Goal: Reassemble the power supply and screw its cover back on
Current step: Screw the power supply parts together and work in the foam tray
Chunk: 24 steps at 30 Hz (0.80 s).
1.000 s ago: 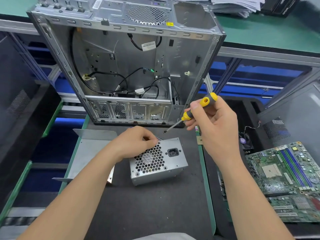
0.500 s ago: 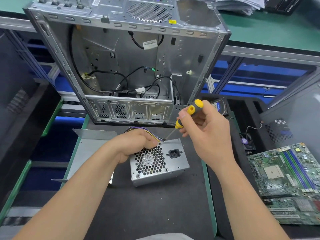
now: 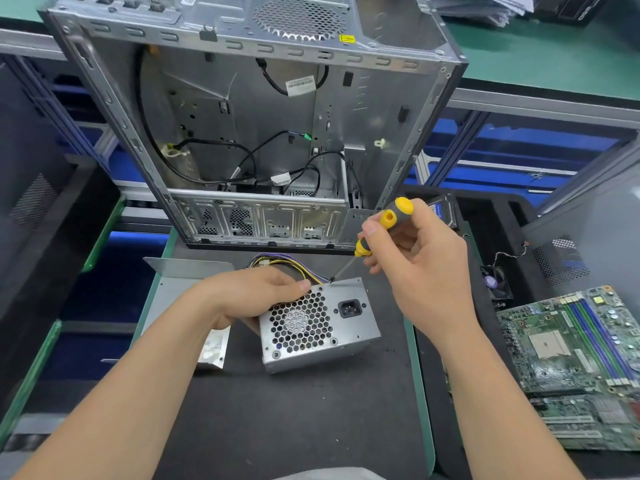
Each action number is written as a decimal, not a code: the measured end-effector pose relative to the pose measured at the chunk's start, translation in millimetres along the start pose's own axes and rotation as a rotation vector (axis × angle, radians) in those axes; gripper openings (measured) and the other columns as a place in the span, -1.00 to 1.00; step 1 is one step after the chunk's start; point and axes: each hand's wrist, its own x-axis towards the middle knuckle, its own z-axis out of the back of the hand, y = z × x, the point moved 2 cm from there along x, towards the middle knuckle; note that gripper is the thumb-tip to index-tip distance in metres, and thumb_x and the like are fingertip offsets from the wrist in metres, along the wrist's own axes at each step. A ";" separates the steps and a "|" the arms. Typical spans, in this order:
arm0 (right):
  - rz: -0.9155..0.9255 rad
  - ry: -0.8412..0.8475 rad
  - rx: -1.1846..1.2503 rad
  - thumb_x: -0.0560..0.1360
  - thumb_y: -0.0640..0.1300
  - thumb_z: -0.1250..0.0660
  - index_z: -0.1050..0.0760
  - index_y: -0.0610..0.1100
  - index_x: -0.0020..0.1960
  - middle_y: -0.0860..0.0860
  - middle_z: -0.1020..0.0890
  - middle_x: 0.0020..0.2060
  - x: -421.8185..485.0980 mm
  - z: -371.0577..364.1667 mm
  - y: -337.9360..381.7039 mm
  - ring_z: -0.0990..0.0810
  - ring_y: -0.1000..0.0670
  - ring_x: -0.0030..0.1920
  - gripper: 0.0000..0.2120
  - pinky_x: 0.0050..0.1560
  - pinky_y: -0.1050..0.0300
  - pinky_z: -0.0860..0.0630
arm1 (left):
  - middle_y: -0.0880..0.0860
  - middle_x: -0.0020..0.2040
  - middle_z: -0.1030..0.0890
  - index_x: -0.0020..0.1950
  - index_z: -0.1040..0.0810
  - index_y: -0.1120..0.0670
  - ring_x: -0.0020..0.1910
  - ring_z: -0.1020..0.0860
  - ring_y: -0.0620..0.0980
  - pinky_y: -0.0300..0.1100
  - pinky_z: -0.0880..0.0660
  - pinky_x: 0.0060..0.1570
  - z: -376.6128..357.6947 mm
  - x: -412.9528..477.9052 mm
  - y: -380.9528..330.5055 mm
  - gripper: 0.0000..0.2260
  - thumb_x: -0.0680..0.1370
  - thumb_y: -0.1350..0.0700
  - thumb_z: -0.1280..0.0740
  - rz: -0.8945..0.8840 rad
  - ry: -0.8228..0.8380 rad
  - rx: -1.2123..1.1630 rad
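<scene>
Power supply (image 3: pixel 320 327): mid-bench (image 3: pixel 294 427), grille facing the near edge.
Left hand (image 3: pixel 256 296): curled over its top-left corner, holding it steady.
Right hand (image 3: pixel 415 268): grips the screwdriver (image 3: pixel 363 247) — shaft slanting down-left, tip at the unit's upper edge, just beside the left fingertips.

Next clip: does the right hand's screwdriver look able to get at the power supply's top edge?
Likely yes. The right hand holds the screwdriver with its tip at the top edge of the power supply. The left hand grips it just left of the tip, not across it.
</scene>
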 end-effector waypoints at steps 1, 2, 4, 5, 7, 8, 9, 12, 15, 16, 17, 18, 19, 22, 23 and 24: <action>0.001 0.001 -0.003 0.63 -0.15 -0.41 -0.51 -0.16 -0.08 0.01 -0.71 -0.18 0.1 0.2 -0.2 -0.72 -0.07 -0.18 -0.85 -0.14 0.03 -0.70 | -0.02 0.06 -0.76 0.18 -0.66 0.05 -0.08 -0.73 -0.09 -0.19 -0.62 -0.17 -0.7 -0.1 0.1 -0.61 0.69 -0.20 -0.21 0.005 -0.001 -0.039; 0.003 0.002 -0.006 0.63 -0.15 -0.41 -0.51 -0.15 -0.08 0.01 -0.71 -0.18 0.2 0.5 -0.4 -0.73 -0.08 -0.18 -0.85 -0.14 0.03 -0.70 | 0.00 0.07 -0.76 0.18 -0.67 0.07 -0.07 -0.73 -0.07 -0.17 -0.63 -0.15 -1.4 -0.1 0.0 -0.62 0.69 -0.18 -0.22 0.008 -0.008 -0.074; 0.003 0.002 -0.004 0.64 -0.15 -0.42 -0.51 -0.15 -0.08 0.01 -0.71 -0.17 0.1 1.1 -1.1 -0.73 -0.08 -0.18 -0.85 -0.14 0.02 -0.70 | 0.04 0.09 -0.75 0.20 -0.66 0.11 -0.02 -0.73 0.00 -0.08 -0.66 -0.04 -3.7 1.9 0.1 -0.63 0.70 -0.14 -0.23 0.012 -0.022 -0.133; 0.002 0.000 -0.001 0.64 -0.15 -0.42 -0.51 -0.15 -0.08 0.00 -0.71 -0.17 0.2 1.5 -1.5 -0.73 -0.08 -0.18 -0.85 -0.14 0.02 -0.70 | 0.08 0.11 -0.75 0.21 -0.66 0.13 0.03 -0.73 0.06 0.00 -0.66 0.07 -4.6 3.4 0.1 -0.63 0.71 -0.12 -0.23 0.019 -0.037 -0.161; 0.002 -0.001 -0.003 0.64 -0.15 -0.42 -0.52 -0.15 -0.08 0.00 -0.71 -0.18 0.4 1.6 -2.3 -0.73 -0.08 -0.18 -0.85 -0.14 0.01 -0.70 | 0.18 0.14 -0.72 0.23 -0.64 0.22 0.13 -0.70 0.16 0.19 -0.58 0.27 -4.6 6.7 1.5 -0.65 0.73 -0.03 -0.23 0.047 -0.096 -0.232; 0.005 0.001 -0.004 0.64 -0.15 -0.42 -0.51 -0.14 -0.08 0.00 -0.71 -0.17 0.6 1.3 -2.4 -0.73 -0.09 -0.18 -0.85 -0.14 0.00 -0.70 | 0.22 0.15 -0.71 0.23 -0.64 0.25 0.13 -0.69 0.17 0.25 -0.55 0.29 -3.6 7.7 1.9 -0.68 0.72 0.04 -0.23 0.056 -0.119 -0.249; 0.007 0.003 -0.004 0.64 -0.15 -0.42 -0.51 -0.14 -0.08 0.00 -0.71 -0.17 0.7 1.1 -2.6 -0.73 -0.09 -0.17 -0.85 -0.14 -0.02 -0.70 | 0.23 0.14 -0.71 0.20 -0.67 0.24 0.11 -0.69 0.16 0.26 -0.55 0.29 -2.2 8.4 2.3 -0.71 0.71 0.11 -0.23 0.061 -0.119 -0.246; 0.012 0.013 -0.003 0.64 -0.12 -0.42 -0.51 -0.09 -0.09 0.01 -0.71 -0.17 0.5 0.2 -3.4 -0.74 -0.10 -0.16 -0.84 -0.14 -0.07 -0.70 | 0.22 0.13 -0.72 0.17 -0.69 0.27 0.07 -0.70 0.10 0.19 -0.59 0.26 1.5 9.3 3.9 -0.75 0.66 0.20 -0.26 0.090 -0.067 -0.243; 0.013 0.022 0.000 0.63 -0.10 -0.42 -0.51 -0.09 -0.08 0.02 -0.71 -0.16 0.4 -0.7 -3.7 -0.75 -0.08 -0.15 -0.85 -0.14 -0.08 -0.70 | 0.21 0.14 -0.72 0.23 -0.65 0.32 0.15 -0.70 0.12 0.19 -0.59 0.26 4.7 12.0 7.7 -0.73 0.66 0.24 -0.24 0.118 -0.038 -0.297; 0.012 0.024 0.004 0.63 -0.10 -0.42 -0.51 -0.08 -0.08 0.02 -0.71 -0.16 0.4 -1.2 -3.8 -0.75 -0.08 -0.15 -0.85 -0.14 -0.09 -0.70 | 0.20 0.14 -0.72 0.23 -0.66 0.30 0.18 -0.69 0.14 0.19 -0.59 0.26 4.8 12.9 9.0 -0.73 0.66 0.24 -0.24 0.120 -0.032 -0.306; 0.013 0.026 0.003 0.63 -0.10 -0.42 -0.51 -0.08 -0.08 0.02 -0.71 -0.16 0.5 -1.7 -3.8 -0.75 -0.09 -0.15 -0.85 -0.13 -0.09 -0.70 | 0.19 0.14 -0.73 0.21 -0.68 0.27 0.18 -0.69 0.13 0.17 -0.60 0.25 4.3 13.8 9.9 -0.74 0.66 0.23 -0.24 0.116 -0.025 -0.308; 0.016 0.028 -0.002 0.63 -0.09 -0.42 -0.51 -0.07 -0.08 0.02 -0.71 -0.16 0.4 -2.2 -3.6 -0.74 -0.09 -0.15 -0.85 -0.13 -0.10 -0.70 | 0.16 0.13 -0.73 0.17 -0.70 0.23 0.14 -0.70 0.12 0.14 -0.62 0.21 3.6 14.3 10.5 -0.74 0.66 0.22 -0.23 0.107 -0.014 -0.306; 0.019 0.031 -0.008 0.63 -0.09 -0.42 -0.51 -0.07 -0.08 0.02 -0.71 -0.17 0.4 -2.7 -3.5 -0.74 -0.10 -0.15 -0.85 -0.13 -0.11 -0.70 | 0.14 0.10 -0.74 0.11 -0.72 0.20 0.07 -0.71 0.08 0.09 -0.64 0.15 2.8 14.8 10.9 -0.74 0.66 0.23 -0.22 0.094 -0.002 -0.300; 0.021 0.040 -0.021 0.63 -0.07 -0.42 -0.50 -0.07 -0.09 0.01 -0.70 -0.17 0.4 -4.0 -2.7 -0.74 -0.11 -0.15 -0.84 -0.14 -0.14 -0.69 | 0.09 -0.06 -0.70 -0.07 -0.68 0.11 -0.14 -0.67 -0.02 -0.06 -0.63 -0.09 0.9 14.8 9.9 -0.73 0.64 0.27 -0.20 0.069 0.019 -0.283; 0.019 0.043 -0.023 0.63 -0.07 -0.42 -0.50 -0.07 -0.09 0.00 -0.70 -0.17 0.4 -4.5 -2.3 -0.74 -0.11 -0.15 -0.83 -0.14 -0.15 -0.69 | 0.08 -0.10 -0.69 -0.10 -0.66 0.11 -0.18 -0.65 -0.03 -0.10 -0.62 -0.15 0.1 14.5 8.9 -0.73 0.63 0.28 -0.19 0.068 0.021 -0.275; 0.017 0.045 -0.023 0.63 -0.08 -0.42 -0.49 -0.07 -0.10 0.00 -0.70 -0.17 0.5 -4.9 -1.8 -0.74 -0.11 -0.16 -0.83 -0.14 -0.16 -0.69 | 0.07 -0.13 -0.67 -0.12 -0.65 0.10 -0.22 -0.64 -0.04 -0.14 -0.60 -0.21 -0.6 13.6 7.4 -0.72 0.63 0.29 -0.18 0.065 0.016 -0.263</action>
